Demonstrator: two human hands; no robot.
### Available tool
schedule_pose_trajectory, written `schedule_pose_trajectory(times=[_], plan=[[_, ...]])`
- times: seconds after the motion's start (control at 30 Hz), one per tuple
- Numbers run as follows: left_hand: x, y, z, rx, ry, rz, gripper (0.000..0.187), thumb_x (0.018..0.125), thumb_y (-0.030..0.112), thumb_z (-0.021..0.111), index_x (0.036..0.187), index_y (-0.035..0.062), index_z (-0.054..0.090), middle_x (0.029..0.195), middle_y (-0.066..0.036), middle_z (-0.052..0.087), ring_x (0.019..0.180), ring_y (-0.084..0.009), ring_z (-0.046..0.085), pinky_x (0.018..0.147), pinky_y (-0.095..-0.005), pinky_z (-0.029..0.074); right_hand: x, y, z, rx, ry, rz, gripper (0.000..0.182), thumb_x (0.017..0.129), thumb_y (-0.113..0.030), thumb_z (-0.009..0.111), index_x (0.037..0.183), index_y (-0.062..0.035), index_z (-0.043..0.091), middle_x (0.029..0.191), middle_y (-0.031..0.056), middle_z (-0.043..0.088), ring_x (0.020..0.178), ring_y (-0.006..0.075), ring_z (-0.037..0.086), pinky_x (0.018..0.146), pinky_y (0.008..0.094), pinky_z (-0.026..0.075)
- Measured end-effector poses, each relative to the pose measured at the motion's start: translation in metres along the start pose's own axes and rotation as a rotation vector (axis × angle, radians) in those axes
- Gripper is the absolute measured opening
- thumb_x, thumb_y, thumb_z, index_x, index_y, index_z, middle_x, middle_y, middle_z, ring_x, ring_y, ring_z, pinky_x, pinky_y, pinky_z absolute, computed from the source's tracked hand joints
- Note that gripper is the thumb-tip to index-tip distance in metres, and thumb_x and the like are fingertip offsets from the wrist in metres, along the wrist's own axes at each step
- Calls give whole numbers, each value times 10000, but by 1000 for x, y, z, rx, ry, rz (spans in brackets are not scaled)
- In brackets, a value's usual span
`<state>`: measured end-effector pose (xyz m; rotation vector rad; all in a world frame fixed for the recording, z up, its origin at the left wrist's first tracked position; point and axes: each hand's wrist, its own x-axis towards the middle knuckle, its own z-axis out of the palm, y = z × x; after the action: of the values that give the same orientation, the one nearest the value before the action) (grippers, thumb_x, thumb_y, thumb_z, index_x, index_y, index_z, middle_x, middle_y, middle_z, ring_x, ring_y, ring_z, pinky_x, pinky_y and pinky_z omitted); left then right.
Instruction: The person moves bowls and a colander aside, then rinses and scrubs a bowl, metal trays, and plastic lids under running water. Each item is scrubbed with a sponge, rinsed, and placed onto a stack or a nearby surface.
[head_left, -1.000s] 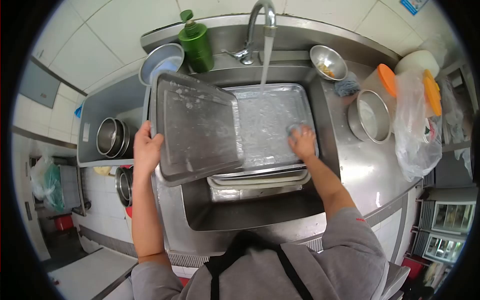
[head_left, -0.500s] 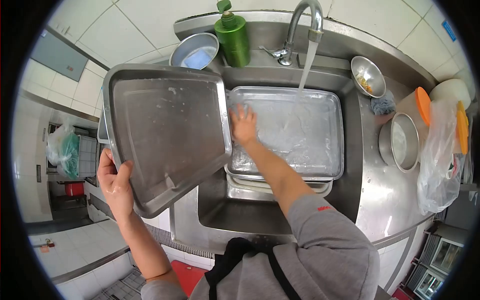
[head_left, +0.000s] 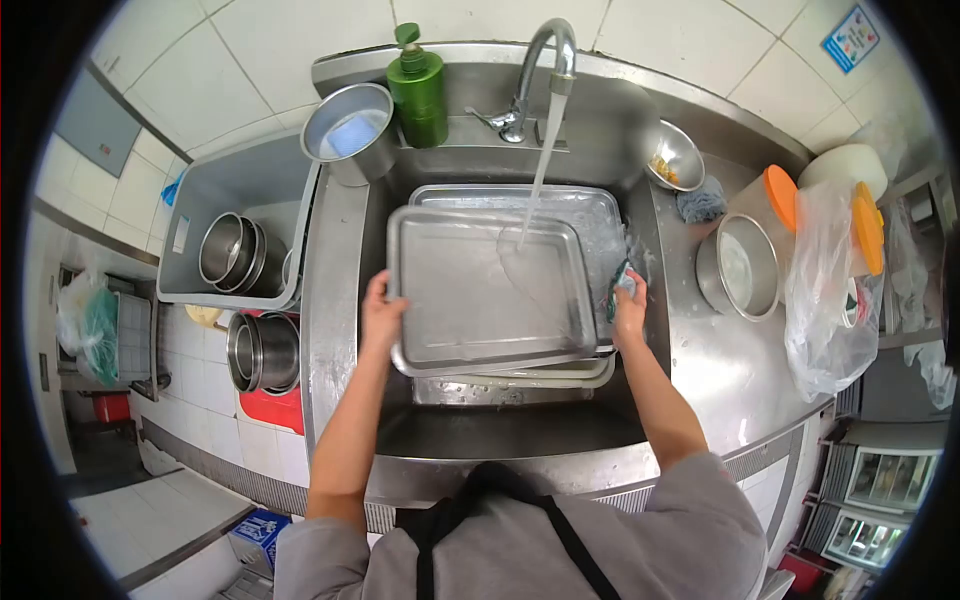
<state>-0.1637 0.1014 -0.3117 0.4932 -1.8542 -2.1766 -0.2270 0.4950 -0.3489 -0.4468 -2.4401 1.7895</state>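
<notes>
"left hand (head_left: 382,318) has the tray (head_left: 490,310) by its left rim?"

"yes, clamped on it, thumb over the edge. the right hand (head_left: 630,305) is well apart, on the other side, closed round a dark green scrubber (head_left: 617,287)."

"is the scrubber touching the tray?"

"can't tell — it's blurred, near the right rim."

"and the tray itself?"

"over the sink (head_left: 500,435), open side up, covering most of a second tray (head_left: 590,212) that shows along the back and right. pale trays (head_left: 560,377) stick out below, at the front."

"is the water (head_left: 545,150) on?"

"running from the tap (head_left: 522,90) straight into the tray, with ripples where it lands."

"what's on the left?"

"a pot (head_left: 365,163) with a blue pad (head_left: 353,136) in it, just beside the green bottle (head_left: 418,100). farther out, a grey bin (head_left: 230,298) holding steel pans (head_left: 228,250)."

"and the right?"

"a tilted bowl (head_left: 683,155) with yellow scraps (head_left: 662,168) — then a grey scourer (head_left: 701,203) just beside it, a basin (head_left: 707,272) nearer the person, and a clear bag (head_left: 825,340) past that."
</notes>
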Motion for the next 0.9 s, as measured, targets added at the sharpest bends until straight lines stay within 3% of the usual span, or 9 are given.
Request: schedule_pose_trajectory(times=[0.03, 0.13, 0.2, 0.3, 0.4, 0.57, 0.67, 0.83, 0.9], plan=[[-2, -17, 10, 9, -67, -70, 526, 635, -84, 514, 1144, 46, 482, 904, -13, 554, 775, -104, 548, 693, -215, 449, -10, -16, -5, 350, 10, 161, 400, 714, 8, 518, 1105, -74, 502, 1134, 160, 467, 1055, 287, 458, 928, 343, 348], [1, -57, 28, 8, -107, -231, 468, 646, -23, 579, 1107, 47, 533, 1121, -80, 505, 981, -155, 511, 803, -270, 431, -22, -10, 7, -371, -107, -468, 442, 731, -15, 559, 1152, -116, 474, 1191, 190, 415, 1112, 345, 412, 944, 364, 337], [7, -71, 37, 902, 50, 63, 376, 657, 78, 649, 1027, 53, 587, 1318, -136, 334, 1197, -252, 344, 925, -364, 352, -14, 5, 19, -484, -158, -555, 463, 728, -28, 578, 1167, -132, 472, 1233, 199, 389, 1143, 372, 388, 956, 369, 329], [13, -65, 53, 1203, 161, 181, 373, 627, 170, 709, 977, 89, 609, 1297, -168, 316, 1184, -364, 303, 958, -435, 292, 8, 19, 39, -723, -280, -564, 480, 744, -127, 597, 1203, -158, 460, 1314, 200, 315, 1198, 429, 307, 991, 464, 275], [34, -52, 55, 1189, 134, 18, 310, 625, 199, 709, 908, 99, 630, 1283, -153, 308, 1173, -362, 311, 949, -445, 304, 24, 9, 87, -995, 217, -329, 500, 768, -263, 557, 1249, -197, 436, 1358, 184, 272, 1232, 459, 228, 975, 614, 180], [80, -60, 25, 1006, 147, -316, 290, 577, 188, 751, 828, 79, 656, 1065, -157, 499, 961, -330, 540, 811, -388, 456, 4, -11, 193, -926, 33, -522, 437, 769, -223, 531, 1204, -223, 488, 1368, 182, 279, 1236, 462, 230, 987, 565, 215], [69, -46, 31, 1029, 198, -234, 331, 530, 168, 786, 813, 60, 654, 985, -167, 538, 858, -329, 583, 780, -380, 479, -29, -26, 235, -778, -132, -680, 424, 724, -146, 563, 1140, -224, 528, 1310, 158, 347, 1121, 424, 368, 917, 525, 314], [60, -40, 24, 1076, 159, -144, 370, 504, 137, 792, 823, 44, 629, 934, -157, 569, 841, -329, 595, 770, -385, 485, -85, -26, 175, -598, -696, -846, 383, 684, -81, 564, 1051, -189, 584, 1240, 134, 405, 1077, 360, 417, 894, 440, 370], [65, -37, 24, 1064, 128, -300, 438, 496, 94, 765, 884, 41, 571, 916, -158, 597, 874, -326, 597, 769, -382, 488, -79, -25, 127, -602, -616, -760, 400, 669, -61, 568, 1050, -182, 583, 1230, 141, 415, 1067, 358, 428, 883, 429, 382]])
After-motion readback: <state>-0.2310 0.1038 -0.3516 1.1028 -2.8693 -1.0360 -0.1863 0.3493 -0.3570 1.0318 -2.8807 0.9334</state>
